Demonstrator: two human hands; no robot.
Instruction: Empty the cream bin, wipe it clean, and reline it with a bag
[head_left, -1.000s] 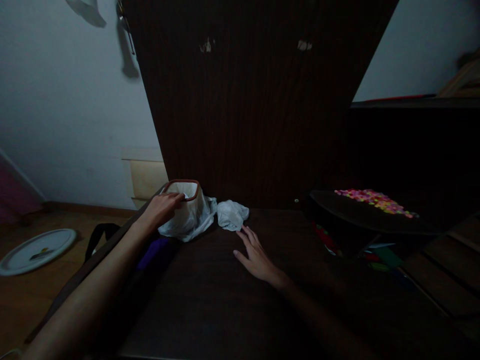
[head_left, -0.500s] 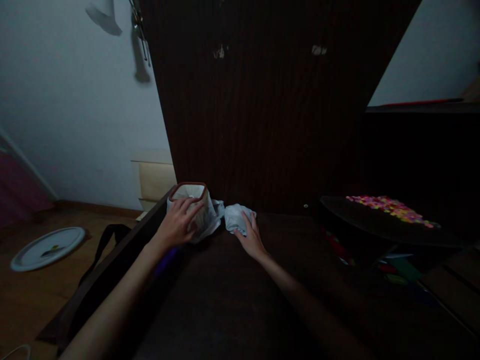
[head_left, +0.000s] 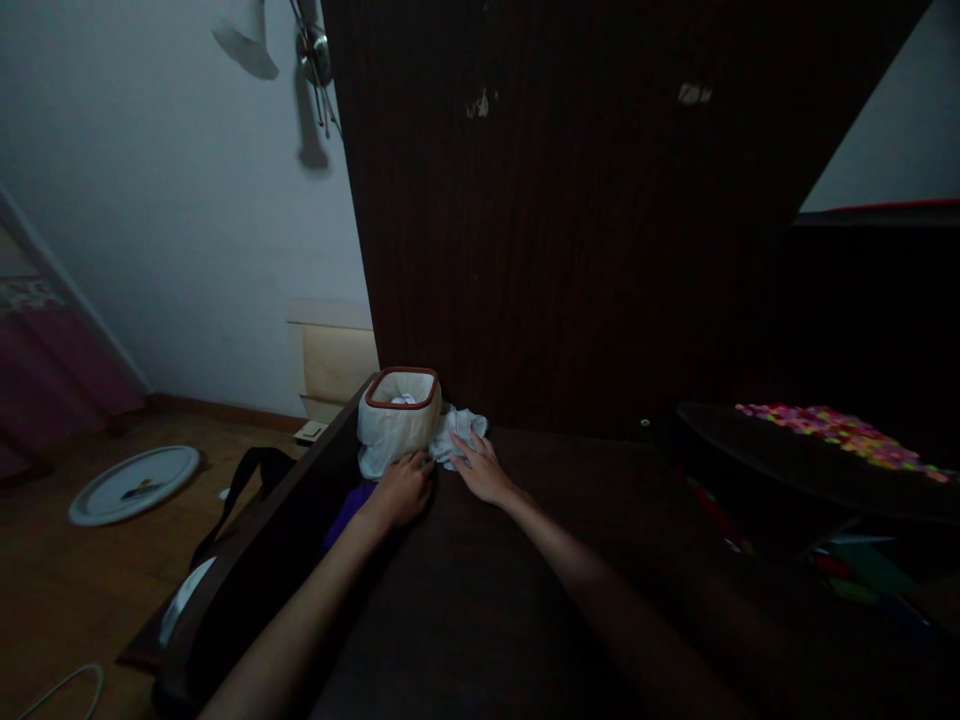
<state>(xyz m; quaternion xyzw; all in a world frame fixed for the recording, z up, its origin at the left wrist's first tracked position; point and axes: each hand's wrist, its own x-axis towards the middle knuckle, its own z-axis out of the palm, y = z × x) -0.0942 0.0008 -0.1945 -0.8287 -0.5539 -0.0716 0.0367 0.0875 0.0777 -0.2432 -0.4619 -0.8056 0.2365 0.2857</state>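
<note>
A small bin (head_left: 397,430) with a brown rim and a pale plastic liner stands in the corner against the dark upright panel, with some white stuff inside. My left hand (head_left: 407,488) is low at the bin's front right, its fingers curled in against the liner's bottom and the bag's edge; what they hold is hidden. To the bin's right lies a crumpled white plastic bag (head_left: 466,424), touching the liner. My right hand (head_left: 482,470) rests on this bag, palm down with the fingers spread.
The dark wooden surface (head_left: 465,600) has a raised side board (head_left: 247,570) at left, with a purple item (head_left: 349,515) beside it. A black tray (head_left: 720,425) with colourful small pieces (head_left: 840,435) stands right. On the floor lie a white round lid (head_left: 135,485) and a black strap (head_left: 259,465).
My left hand has moved from the bin's rim down to its base. The crumpled bag now lies flatter and closer to the bin, under my right hand. The view has turned slightly left.
</note>
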